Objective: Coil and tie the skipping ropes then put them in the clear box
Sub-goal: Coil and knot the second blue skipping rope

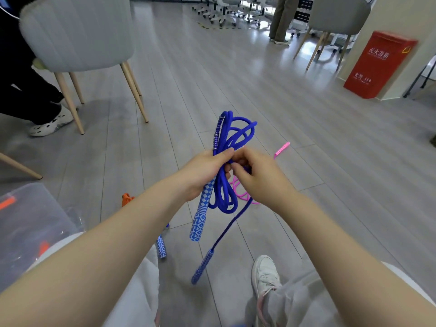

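— Where is the rope you are working on?

— The blue skipping rope (pixel 226 161) is up in front of me, bunched into loops between both my hands, above the floor (pixel 306 138). My left hand (pixel 203 173) has its fingers curled round the bundle and one patterned blue-and-white handle (pixel 199 218), which hangs down below my palm. My right hand (pixel 257 178) pinches the strands just beside the left thumb, fingers bent onto the rope.

— And the loose end?

— One strand drops from under my right hand down to a spring-like blue end piece (pixel 201 267) near my white shoe (pixel 265 274). A second patterned handle (pixel 161 249) shows beside my left forearm; I cannot tell whether it rests on the floor.

— What else is around?

— A pink skipping rope (pixel 243 192) lies on the floor behind my hands, its pink end (pixel 282 149) further out. Something orange (pixel 127 199) sits by the clear box (pixel 30 223) at my lower left. A grey chair (pixel 77 34) stands to the left, and a red cabinet (pixel 377 64) far right.
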Motion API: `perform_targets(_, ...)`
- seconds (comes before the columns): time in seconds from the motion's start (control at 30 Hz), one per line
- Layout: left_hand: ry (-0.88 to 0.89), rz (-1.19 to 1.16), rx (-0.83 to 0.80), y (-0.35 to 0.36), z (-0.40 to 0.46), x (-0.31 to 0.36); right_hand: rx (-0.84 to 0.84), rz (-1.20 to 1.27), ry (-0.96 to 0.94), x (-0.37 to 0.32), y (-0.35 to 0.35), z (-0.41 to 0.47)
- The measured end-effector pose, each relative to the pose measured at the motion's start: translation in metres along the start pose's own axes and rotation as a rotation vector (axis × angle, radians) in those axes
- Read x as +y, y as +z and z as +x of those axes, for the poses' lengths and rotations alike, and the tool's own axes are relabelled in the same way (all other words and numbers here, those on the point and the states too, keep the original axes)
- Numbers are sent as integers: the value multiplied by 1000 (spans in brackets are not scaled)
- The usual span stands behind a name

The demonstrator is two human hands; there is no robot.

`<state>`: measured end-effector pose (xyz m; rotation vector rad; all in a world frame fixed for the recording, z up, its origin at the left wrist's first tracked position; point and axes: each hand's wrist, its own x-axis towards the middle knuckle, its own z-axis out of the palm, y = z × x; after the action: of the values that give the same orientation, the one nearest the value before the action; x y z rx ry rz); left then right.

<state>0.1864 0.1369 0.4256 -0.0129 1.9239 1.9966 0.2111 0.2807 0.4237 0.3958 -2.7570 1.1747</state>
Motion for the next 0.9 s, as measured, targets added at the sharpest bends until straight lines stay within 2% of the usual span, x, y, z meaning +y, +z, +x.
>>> perform_targets(0.13, 55, 53, 103, -3, 5, -1, -65, 161, 152, 0, -1, 0)
perform_targets(0.23, 31, -173, 91, -14, 12, 6, -134, 257, 236, 4, -10, 1)
perform_targets(0.33, 51, -390, 90, -30, 19, 16, -194, 215, 278, 11, -29, 0)
perform_targets(0.5, 129, -714, 286, -73, 30, 29, -165, 92, 355, 30, -58, -4)
perform_targets(0.57, 173, -631, 376, -86, 31, 28, -134, 1, 375, 35, -66, -5)
perform_targets(0.67, 209, -268, 431, -85, 29, 23, -26, -50, 343, 33, -70, -6)
perform_targets(0.73, 212, -63, 363, -72, 22, 21, 33, -29, 294, 28, -66, -5)
perform_targets(0.9, 184, 269, 61, -39, 5, 16, 92, 80, 205, 11, -40, 2)
